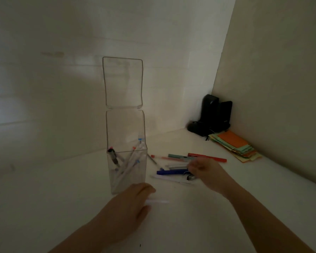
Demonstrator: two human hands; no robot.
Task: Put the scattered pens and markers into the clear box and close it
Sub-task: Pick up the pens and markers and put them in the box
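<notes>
Clear box (126,167) stands upright, lid (123,83) open, pens (125,166) leaning inside.

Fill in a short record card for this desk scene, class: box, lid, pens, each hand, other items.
box: clear box upright on the white desk, several pens inside
lid: lid open, standing up
loose pens: pile right of the box
left hand: left hand holding a white pen
right hand: right hand on the pile
other: coloured paper stack, black objects in the corner
</notes>
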